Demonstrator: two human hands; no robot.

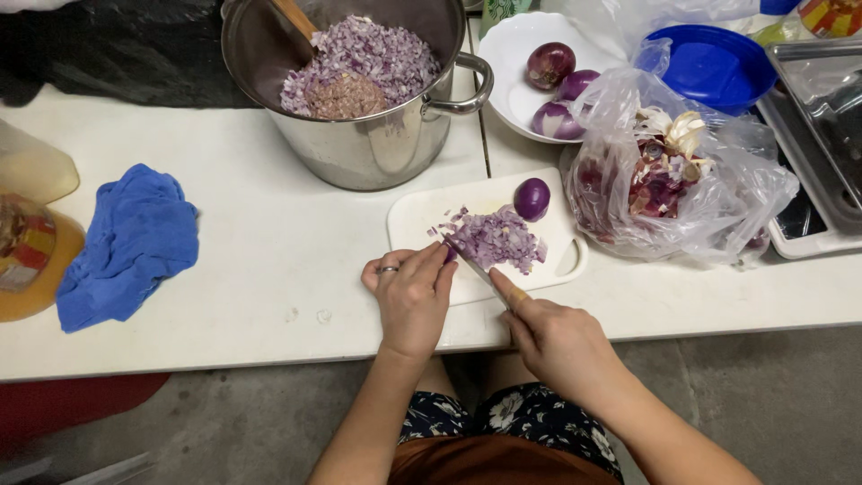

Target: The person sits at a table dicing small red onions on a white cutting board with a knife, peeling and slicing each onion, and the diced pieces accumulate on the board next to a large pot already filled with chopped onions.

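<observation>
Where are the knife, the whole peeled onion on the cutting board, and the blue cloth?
knife (474, 266): head view, on the blade's middle.
whole peeled onion (532, 198): head view, on its rounded top.
blue cloth (130, 244): head view, on its crumpled centre.

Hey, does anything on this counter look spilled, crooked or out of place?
Little stands out. The white cutting board sits askew, its near corner close to the table edge. A few chopped onion bits have strayed from the pile beside the left hand. The blue cloth lies crumpled. Nothing looks spilled or damaged.
</observation>
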